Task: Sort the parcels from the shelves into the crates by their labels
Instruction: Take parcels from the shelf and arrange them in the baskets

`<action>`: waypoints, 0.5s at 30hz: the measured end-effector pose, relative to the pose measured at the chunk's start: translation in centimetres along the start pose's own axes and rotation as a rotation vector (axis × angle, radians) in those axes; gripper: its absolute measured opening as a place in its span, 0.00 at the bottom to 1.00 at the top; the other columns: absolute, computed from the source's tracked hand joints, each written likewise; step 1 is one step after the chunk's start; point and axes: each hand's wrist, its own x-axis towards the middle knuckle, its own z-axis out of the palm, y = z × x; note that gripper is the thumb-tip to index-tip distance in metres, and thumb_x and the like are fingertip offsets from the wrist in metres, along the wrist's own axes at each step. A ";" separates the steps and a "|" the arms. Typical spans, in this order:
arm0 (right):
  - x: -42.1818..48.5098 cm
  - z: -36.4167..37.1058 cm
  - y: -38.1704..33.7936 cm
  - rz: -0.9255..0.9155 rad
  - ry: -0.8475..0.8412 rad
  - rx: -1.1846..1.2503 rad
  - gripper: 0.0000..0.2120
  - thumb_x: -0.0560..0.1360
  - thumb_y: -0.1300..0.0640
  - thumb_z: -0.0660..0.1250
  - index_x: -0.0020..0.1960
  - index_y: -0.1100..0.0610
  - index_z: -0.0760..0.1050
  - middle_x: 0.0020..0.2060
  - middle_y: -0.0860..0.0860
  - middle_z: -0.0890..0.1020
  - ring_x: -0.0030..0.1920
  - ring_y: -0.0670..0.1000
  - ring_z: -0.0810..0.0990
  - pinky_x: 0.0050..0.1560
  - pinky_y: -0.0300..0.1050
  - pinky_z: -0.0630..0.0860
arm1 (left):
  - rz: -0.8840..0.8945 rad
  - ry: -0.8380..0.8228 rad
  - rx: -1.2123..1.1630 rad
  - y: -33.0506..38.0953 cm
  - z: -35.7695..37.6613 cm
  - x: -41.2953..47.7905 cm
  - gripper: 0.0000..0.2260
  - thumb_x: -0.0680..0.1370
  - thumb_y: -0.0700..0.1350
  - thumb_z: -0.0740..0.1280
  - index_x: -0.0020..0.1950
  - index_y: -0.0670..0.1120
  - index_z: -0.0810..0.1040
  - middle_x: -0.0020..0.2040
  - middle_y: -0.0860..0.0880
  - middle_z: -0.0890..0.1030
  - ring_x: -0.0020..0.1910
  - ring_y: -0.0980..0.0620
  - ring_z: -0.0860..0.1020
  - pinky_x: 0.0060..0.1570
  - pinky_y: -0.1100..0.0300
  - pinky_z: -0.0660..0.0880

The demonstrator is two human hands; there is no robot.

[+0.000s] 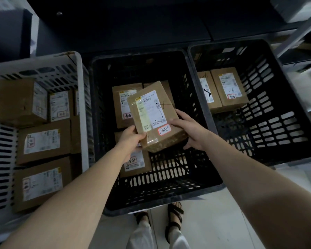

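Both hands hold a brown cardboard parcel (153, 114) above the middle black crate (196, 180), its white shipping label and a red-bordered handwritten sticker facing up. My left hand (131, 139) grips its near-left corner, and my right hand (188, 128) holds its right side with the fingers curled under. Below it in that crate lie other labelled parcels (123, 105), one (136, 163) partly hidden by my left hand. The white crate (79, 72) on the left holds several parcels (43, 141). The right black crate (276, 123) holds two parcels (228, 87) at its far end.
Three crates stand side by side on a pale floor. Dark cabinets run behind them. Metal shelving (298, 35) rises at the upper right. My sandalled feet (174, 221) stand just in front of the middle crate.
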 end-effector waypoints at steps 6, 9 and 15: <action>1.2 0.3 1.4 0.009 0.079 0.079 0.34 0.72 0.46 0.69 0.74 0.39 0.57 0.60 0.50 0.73 0.55 0.52 0.74 0.59 0.57 0.73 | 0.034 0.026 -0.059 -0.7 -0.6 1.8 0.15 0.82 0.46 0.57 0.70 0.49 0.69 0.60 0.49 0.78 0.55 0.52 0.77 0.53 0.55 0.74; 1.5 0.5 1.8 -0.095 0.141 0.056 0.38 0.71 0.48 0.70 0.75 0.42 0.55 0.60 0.51 0.74 0.55 0.52 0.76 0.53 0.50 0.75 | 0.025 0.121 0.080 -2.9 -1.1 3.2 0.19 0.84 0.49 0.52 0.75 0.49 0.61 0.64 0.48 0.72 0.61 0.49 0.72 0.59 0.55 0.69; 2.6 0.3 3.1 -0.216 0.277 -0.194 0.47 0.59 0.36 0.71 0.73 0.36 0.53 0.66 0.53 0.69 0.63 0.57 0.72 0.66 0.59 0.70 | -0.190 0.190 0.538 -8.2 -1.4 6.6 0.39 0.75 0.46 0.70 0.78 0.54 0.49 0.76 0.43 0.55 0.72 0.39 0.61 0.67 0.49 0.66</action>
